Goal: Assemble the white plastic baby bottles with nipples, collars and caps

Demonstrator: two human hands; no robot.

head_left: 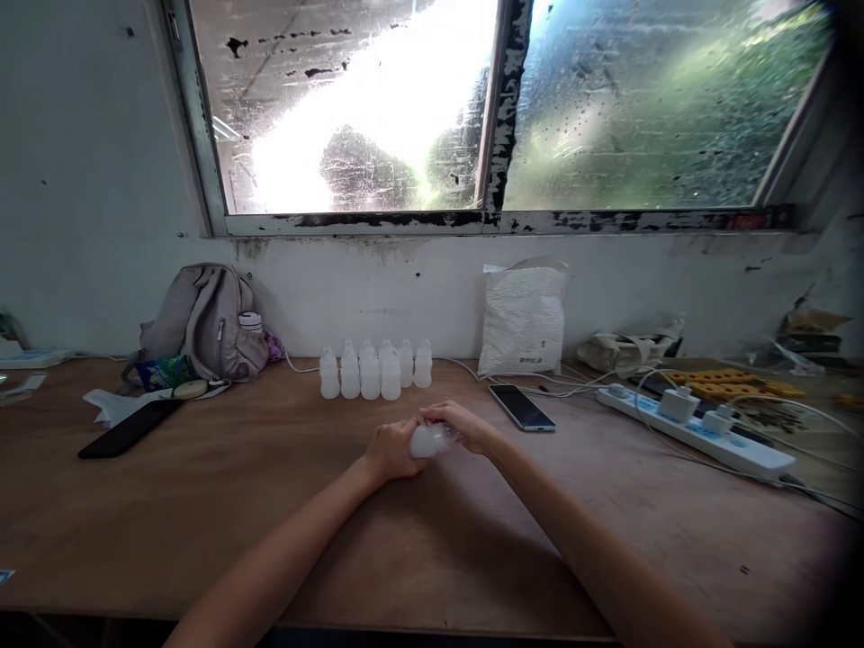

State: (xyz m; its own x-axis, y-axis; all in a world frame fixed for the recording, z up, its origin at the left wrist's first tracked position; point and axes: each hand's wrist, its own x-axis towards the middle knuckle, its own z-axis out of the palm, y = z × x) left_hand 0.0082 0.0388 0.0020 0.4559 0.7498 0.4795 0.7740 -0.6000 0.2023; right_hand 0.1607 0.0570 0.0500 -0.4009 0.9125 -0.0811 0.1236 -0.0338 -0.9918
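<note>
A small frosted white bottle (424,442) with a clear top lies tilted on its side between my two hands, above the middle of the table. Around its base end, on the left, the fingers of my left hand (393,447) are wrapped. My right hand (463,425) closes over the clear top end at the right, fingers curled on it; part of the bottle is hidden by the fingers. Just behind my hands, several matching frosted bottles (369,373) with clear tops stand upright in a close group on the table.
Right of my hands lie a phone (522,408) and a white power strip (702,432) with chargers and cables. A white plastic package (523,317) leans against the wall. At left are a grey backpack (202,315) and a black flat case (131,430) on the wooden table (222,504).
</note>
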